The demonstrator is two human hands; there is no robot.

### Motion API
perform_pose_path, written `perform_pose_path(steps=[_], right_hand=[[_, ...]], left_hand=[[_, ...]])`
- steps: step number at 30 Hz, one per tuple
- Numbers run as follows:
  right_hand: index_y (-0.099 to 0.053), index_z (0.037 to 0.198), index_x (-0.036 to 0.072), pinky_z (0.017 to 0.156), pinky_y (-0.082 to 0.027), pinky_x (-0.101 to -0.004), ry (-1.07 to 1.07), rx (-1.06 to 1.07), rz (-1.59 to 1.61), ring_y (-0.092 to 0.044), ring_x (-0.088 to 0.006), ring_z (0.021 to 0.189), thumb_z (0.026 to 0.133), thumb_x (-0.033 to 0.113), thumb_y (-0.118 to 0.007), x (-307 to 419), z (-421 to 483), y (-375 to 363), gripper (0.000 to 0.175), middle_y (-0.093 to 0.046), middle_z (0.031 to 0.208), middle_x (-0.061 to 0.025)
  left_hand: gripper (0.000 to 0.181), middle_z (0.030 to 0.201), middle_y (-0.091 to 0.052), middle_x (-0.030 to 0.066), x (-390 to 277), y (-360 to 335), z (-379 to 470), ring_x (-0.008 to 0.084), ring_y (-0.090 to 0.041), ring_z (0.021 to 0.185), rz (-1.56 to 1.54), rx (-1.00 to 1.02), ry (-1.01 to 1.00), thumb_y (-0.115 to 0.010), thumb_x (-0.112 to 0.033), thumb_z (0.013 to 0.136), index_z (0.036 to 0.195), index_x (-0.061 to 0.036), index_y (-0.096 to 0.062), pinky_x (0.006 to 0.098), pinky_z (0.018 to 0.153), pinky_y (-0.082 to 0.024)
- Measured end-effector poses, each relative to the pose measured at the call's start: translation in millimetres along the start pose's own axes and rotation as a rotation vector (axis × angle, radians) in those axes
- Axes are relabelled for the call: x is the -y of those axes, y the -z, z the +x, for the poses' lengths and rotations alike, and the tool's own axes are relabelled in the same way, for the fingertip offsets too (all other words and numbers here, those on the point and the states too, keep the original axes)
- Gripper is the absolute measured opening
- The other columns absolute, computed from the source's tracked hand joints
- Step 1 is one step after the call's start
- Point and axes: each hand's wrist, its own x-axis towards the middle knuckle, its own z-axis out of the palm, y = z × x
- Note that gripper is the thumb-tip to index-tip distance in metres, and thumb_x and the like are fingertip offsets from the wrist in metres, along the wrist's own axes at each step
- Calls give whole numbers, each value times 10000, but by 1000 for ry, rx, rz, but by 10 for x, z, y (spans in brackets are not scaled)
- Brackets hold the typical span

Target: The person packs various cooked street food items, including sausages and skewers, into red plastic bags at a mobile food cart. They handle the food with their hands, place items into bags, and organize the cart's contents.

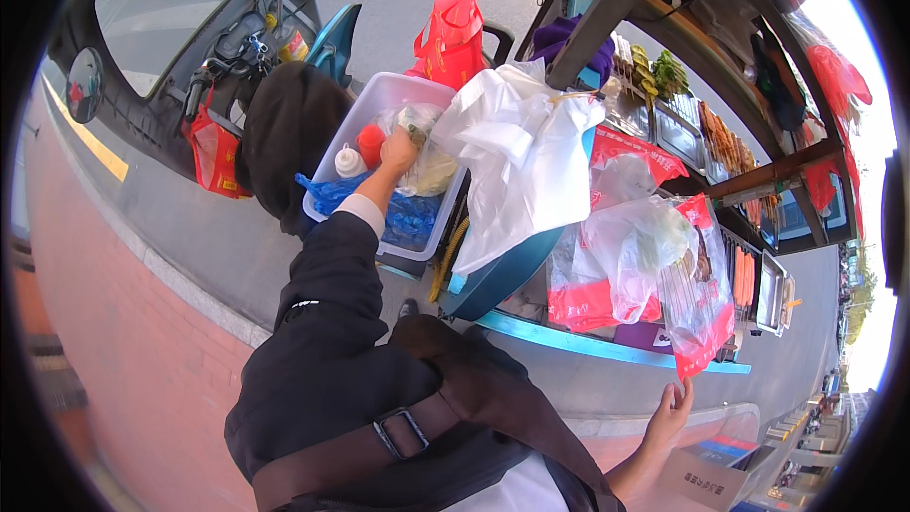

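My left hand [399,149] reaches into a translucent plastic tub [328,156], its fingers closed on a clear plastic bag [419,121] with greenish contents. Beside it in the tub stand a red squeeze bottle [370,145] and a white squeeze bottle [348,161], with a crumpled blue plastic bag [409,220] below them. My right hand [672,402] is at the lower right, fingers apart, by the bottom corner of a red and clear plastic bag [700,299] that has thin skewers in it; whether the fingertips touch it is unclear.
White plastic bags [526,163] hang right of the tub. The cart frame [618,7] rises over metal trays [679,131] of skewered food. A red tote bag [451,39] stands behind the tub. At left are a dark seat [291,135] and handlebars; a cardboard box [704,473] sits lower right.
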Motion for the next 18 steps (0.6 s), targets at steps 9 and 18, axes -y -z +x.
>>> perform_pose_path(steps=[9, 18], right_hand=[[-584, 1428, 15, 869, -546, -322, 144, 13, 110, -673, -198, 1117, 1012, 72, -659, 53, 313, -232, 426, -625, 1403, -107], [-609, 1377, -9, 918, -570, -343, 432, 127, 382, -683, -220, 1121, 981, 8, -655, 650, 749, -692, 399, -625, 1407, -119]], left_hand=[[510, 1169, -713, 281, 54, 763, -711, 438, -707, 1056, -500, -124, -147, -658, -152, 899, 1374, 5, -563, 509, 933, -533], [505, 1268, -701, 97, -388, 2593, -2674, 153, -660, 1117, -683, -129, -60, -602, -4, 953, 1453, -11, -533, 303, 981, -502]])
